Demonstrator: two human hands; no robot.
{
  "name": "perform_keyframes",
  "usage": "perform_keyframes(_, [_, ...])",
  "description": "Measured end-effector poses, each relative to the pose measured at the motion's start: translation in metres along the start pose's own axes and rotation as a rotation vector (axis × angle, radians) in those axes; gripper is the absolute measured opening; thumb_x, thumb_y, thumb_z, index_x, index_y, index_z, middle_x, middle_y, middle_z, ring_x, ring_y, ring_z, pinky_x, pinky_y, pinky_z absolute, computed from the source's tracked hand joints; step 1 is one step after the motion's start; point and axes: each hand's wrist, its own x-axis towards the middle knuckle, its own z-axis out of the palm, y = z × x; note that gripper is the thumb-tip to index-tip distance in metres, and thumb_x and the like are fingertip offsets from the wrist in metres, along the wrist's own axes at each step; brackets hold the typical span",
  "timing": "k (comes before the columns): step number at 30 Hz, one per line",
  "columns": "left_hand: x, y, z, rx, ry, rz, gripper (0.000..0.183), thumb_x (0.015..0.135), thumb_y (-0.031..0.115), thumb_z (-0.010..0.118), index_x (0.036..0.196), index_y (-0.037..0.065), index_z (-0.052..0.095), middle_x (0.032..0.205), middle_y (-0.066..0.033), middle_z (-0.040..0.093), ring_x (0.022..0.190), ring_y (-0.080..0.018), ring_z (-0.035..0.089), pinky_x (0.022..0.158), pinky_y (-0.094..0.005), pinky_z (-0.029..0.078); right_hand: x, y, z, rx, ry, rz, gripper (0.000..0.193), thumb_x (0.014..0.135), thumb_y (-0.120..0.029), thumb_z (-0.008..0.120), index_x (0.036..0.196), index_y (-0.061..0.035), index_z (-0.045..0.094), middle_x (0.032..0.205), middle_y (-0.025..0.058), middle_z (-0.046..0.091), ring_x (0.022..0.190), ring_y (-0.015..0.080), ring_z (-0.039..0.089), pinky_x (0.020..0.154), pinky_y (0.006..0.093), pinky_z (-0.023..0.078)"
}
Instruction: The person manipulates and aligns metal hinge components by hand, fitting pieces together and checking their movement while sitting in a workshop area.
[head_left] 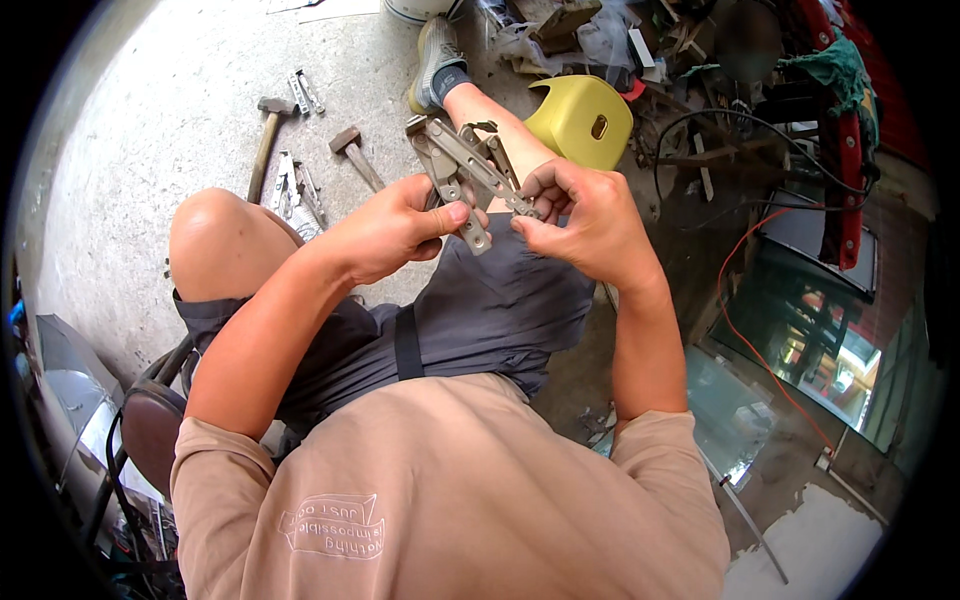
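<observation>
Above my lap I hold a metal window hinge made of several flat, jointed grey bars with holes and rivets. My left hand is closed round one bar, its thumb pressed flat on the metal. At the other end, my right hand pinches a narrower bar between thumb and fingers. The bars stand spread at an angle between both hands. On the floor past my left knee lie a hammer with a wooden handle and a second hammer. Loose hinges lie near them.
A yellow plastic stool lies tipped beside my outstretched leg. Scrap and plastic bags are piled at the far right. Glass panes and an orange cord are at the right. A brown padded seat stands at my left.
</observation>
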Motion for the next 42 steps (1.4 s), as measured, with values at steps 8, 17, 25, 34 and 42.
perform_keyframes(8, [-0.005,0.0,0.001,-0.15,-0.071,0.101,0.044,0.108,0.037,0.066,0.137,0.005,0.06,0.126,-0.0063,0.072,0.101,-0.0118,0.061,0.056,-0.0213,0.034,-0.009,0.012,0.007,0.185,0.082,0.12,0.025,0.08,-0.006,0.086,0.098,0.0019,0.071,0.078,0.0014,0.067,0.069,0.0073,0.061,0.064,0.026,0.053])
perform_keyframes(17, [-0.002,-0.003,0.003,-0.264,-0.085,0.146,0.044,0.111,0.036,0.061,0.141,0.004,0.057,0.127,-0.0082,0.072,0.11,-0.0105,0.071,0.053,-0.0179,0.033,-0.024,0.003,0.016,0.28,0.218,0.074,0.03,0.08,-0.005,0.087,0.103,0.0024,0.071,0.092,0.0046,0.069,0.078,0.0092,0.066,0.072,0.0274,0.058])
perform_keyframes(25, [0.008,-0.011,-0.004,-0.32,-0.018,0.17,0.037,0.114,0.037,0.055,0.134,0.006,0.059,0.118,-0.0106,0.075,0.08,-0.0015,0.059,0.052,-0.0177,0.033,-0.03,0.002,0.024,0.391,0.19,0.082,0.038,0.082,-0.005,0.089,0.114,0.0024,0.069,0.096,0.0055,0.07,0.086,0.0104,0.068,0.077,0.0281,0.059])
perform_keyframes(34, [0.0,0.001,0.007,-0.334,0.058,0.184,0.038,0.114,0.038,0.056,0.133,0.006,0.059,0.119,-0.0085,0.074,0.097,-0.0052,0.068,0.054,-0.0171,0.034,-0.031,0.0,0.035,0.427,0.239,0.063,0.041,0.085,0.001,0.083,0.123,0.0031,0.067,0.095,0.0058,0.072,0.087,0.0104,0.07,0.083,0.0282,0.061])
perform_keyframes(42, [0.003,-0.002,0.001,-0.315,0.03,0.217,0.037,0.114,0.036,0.055,0.137,0.006,0.058,0.122,-0.0069,0.074,0.105,-0.0085,0.071,0.055,-0.0176,0.039,-0.031,0.001,0.044,0.377,0.329,0.066,0.037,0.088,-0.001,0.081,0.124,0.0035,0.07,0.094,0.0057,0.075,0.085,0.0112,0.071,0.081,0.0285,0.06])
